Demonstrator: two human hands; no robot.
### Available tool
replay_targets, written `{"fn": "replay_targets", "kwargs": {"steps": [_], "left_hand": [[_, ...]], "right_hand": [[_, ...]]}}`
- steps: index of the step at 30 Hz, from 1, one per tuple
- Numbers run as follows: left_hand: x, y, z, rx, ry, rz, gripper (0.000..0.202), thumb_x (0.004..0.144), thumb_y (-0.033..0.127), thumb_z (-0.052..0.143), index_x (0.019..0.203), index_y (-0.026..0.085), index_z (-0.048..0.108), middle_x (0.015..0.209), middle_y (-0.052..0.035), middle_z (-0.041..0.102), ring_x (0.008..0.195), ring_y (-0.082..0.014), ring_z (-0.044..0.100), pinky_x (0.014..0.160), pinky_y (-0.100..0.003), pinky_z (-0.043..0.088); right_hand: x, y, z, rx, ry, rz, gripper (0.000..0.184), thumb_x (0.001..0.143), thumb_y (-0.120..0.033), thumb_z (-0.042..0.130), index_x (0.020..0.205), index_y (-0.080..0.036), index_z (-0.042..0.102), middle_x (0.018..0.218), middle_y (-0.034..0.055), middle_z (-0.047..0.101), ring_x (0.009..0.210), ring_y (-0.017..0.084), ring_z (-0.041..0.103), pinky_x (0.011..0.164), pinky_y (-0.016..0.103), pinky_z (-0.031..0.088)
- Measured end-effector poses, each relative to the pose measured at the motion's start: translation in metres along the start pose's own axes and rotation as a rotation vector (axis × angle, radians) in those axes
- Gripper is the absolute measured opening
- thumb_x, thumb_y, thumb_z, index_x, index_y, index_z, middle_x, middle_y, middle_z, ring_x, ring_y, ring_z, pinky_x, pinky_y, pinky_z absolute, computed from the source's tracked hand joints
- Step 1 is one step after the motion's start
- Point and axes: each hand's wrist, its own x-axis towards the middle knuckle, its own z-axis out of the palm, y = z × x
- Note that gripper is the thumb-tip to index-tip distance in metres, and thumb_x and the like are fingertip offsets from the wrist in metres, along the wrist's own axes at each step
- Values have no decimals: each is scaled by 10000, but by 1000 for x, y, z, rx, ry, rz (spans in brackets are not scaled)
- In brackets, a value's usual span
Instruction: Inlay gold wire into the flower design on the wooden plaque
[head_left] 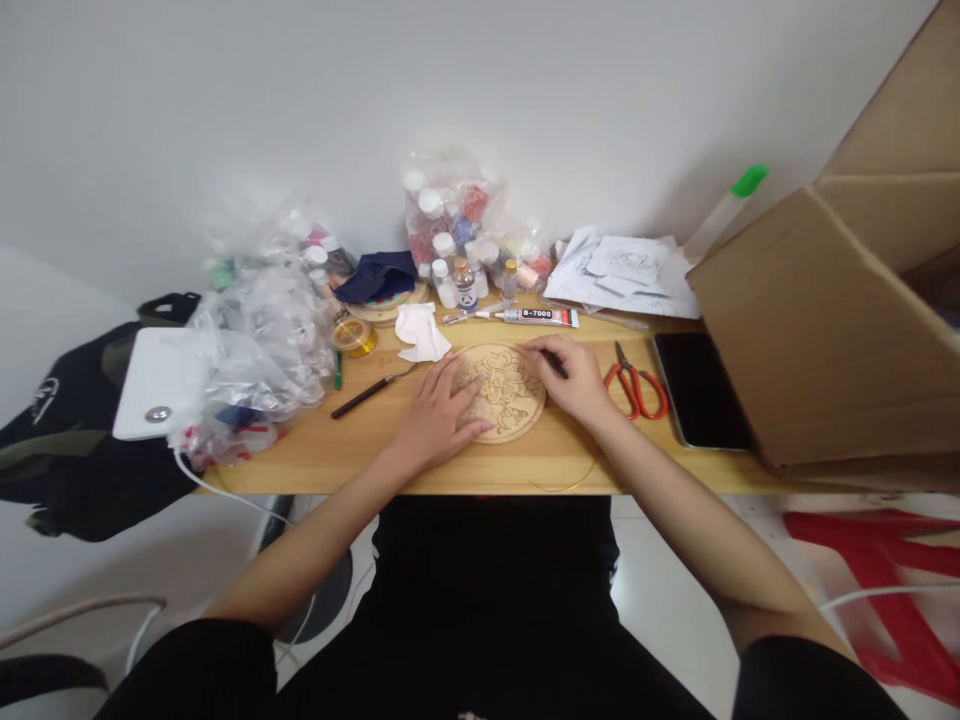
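Observation:
On the light wooden table lies a round wooden board (517,408) with a raised floral pattern in gold lines. My left hand (442,412) rests on its left side, fingers spread. At the board's upper right edge, my right hand (574,375) is closed around a slim dark-handled tool (555,364); the tip is hidden. Just right of that hand are orange-handled pliers (636,388). A thin gold wire (570,487) curves near the front table edge. Left of my left hand lies a dark-handled tool (364,396) with a metal tip, beside crumpled white tissue (421,332).
Behind the board stand small bottles (465,285), a glue tube (540,317) and a bag of jars (450,205). A gold wire spool (354,338) and plastic bags (262,330) are at left. A phone (701,390) and a large cardboard box (817,340) bound the right.

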Motion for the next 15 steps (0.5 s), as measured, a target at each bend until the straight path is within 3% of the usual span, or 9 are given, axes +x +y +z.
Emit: {"fn": "replay_targets", "kwargs": {"steps": [8, 15], "left_hand": [[-1, 1, 1, -27, 32, -14, 679, 930, 547, 542, 1496, 192, 421, 1608, -192, 230, 1494, -389, 205, 1200, -596, 210], [0, 1, 1, -36, 6, -22, 634, 918, 566, 553, 1433, 199, 513, 1588, -184, 287, 1482, -390, 241, 1193, -600, 229]], "right_hand": [[1, 1, -1, 1, -9, -2, 200, 831, -166, 543, 891, -226, 725, 909, 49, 771, 851, 213, 716, 788, 361, 563], [-1, 0, 0, 14, -8, -2, 210, 842, -180, 532, 909, -218, 728, 921, 60, 773, 866, 214, 718, 800, 366, 566]]}}
